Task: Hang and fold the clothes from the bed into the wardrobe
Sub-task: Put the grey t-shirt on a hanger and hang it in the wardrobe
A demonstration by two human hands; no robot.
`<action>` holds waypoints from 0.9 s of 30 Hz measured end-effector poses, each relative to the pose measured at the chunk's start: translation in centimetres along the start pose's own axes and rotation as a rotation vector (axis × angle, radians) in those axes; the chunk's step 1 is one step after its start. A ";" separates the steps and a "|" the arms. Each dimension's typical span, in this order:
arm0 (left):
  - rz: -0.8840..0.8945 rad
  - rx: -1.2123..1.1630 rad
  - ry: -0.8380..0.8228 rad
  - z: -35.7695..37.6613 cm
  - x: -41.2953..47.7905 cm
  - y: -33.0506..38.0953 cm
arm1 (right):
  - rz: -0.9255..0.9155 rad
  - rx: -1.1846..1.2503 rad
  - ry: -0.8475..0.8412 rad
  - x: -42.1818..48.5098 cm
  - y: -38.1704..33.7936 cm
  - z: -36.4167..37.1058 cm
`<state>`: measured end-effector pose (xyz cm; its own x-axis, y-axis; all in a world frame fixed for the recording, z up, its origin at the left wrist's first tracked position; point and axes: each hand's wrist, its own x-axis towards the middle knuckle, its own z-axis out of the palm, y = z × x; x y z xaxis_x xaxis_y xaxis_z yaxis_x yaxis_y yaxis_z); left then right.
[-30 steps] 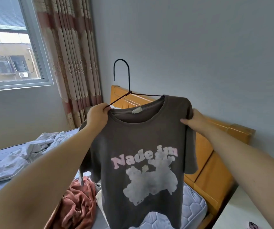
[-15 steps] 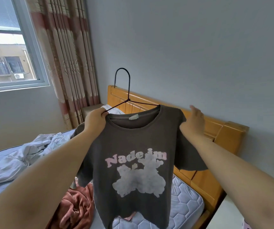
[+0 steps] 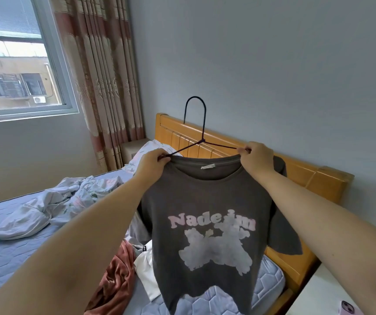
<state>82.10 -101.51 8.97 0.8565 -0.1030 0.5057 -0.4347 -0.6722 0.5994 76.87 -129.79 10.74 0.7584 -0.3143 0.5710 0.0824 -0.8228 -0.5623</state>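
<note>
Head view, centre: my left hand (image 3: 153,165) and right hand (image 3: 256,160) pinch the T-shirt (image 3: 209,201) collar to the hanger (image 3: 204,119). Loosening either risks it sliding off.

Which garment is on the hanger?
The dark grey printed T-shirt, held up on the black hanger; the rust-red garment and white garment lie crumpled on the bed.

I am holding up a dark grey cotton T-shirt (image 3: 207,201) with pink lettering and a pale cloud print, front toward me, on a thin black wire hanger (image 3: 204,123). My left hand (image 3: 152,164) and right hand (image 3: 256,158) are pinching its collar against the hanger's arms. A crumpled rust-brown garment (image 3: 116,276) and a white garment (image 3: 146,269) are lying beneath it on the blue quilted mattress (image 3: 12,258).
</note>
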 end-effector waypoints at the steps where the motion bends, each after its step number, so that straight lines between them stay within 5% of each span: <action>1: -0.030 0.026 -0.036 -0.1 0.0 -0.7 | 0.024 0.004 0.032 0.1 0.5 -0.6; 8: -0.390 -0.009 -0.288 1.5 -1.4 -3.9 | 0.165 0.050 0.136 1.3 4.4 -4.1; 13: -0.380 0.298 -0.148 5.3 -0.4 -2.0 | 0.174 0.069 0.188 0.6 5.5 -5.1; 17: -0.554 0.186 0.016 5.9 0.5 -2.2 | 0.227 0.054 0.244 -0.4 7.5 -7.1; 21: -0.209 -0.006 0.058 8.3 0.7 1.2 | 0.281 0.021 0.268 -1.8 8.8 -8.5; 24: 0.199 0.103 -0.081 10.4 0.2 4.1 | 0.287 -0.001 0.267 -3.2 8.5 -8.3; 27: 0.405 0.172 -0.107 11.3 0.1 5.7 | 0.273 -0.046 0.279 -4.9 7.4 -8.3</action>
<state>82.86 -113.59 5.46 0.6550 -0.4520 0.6056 -0.6958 -0.6733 0.2500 68.38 -138.29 8.76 0.5425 -0.6363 0.5485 -0.1324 -0.7095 -0.6921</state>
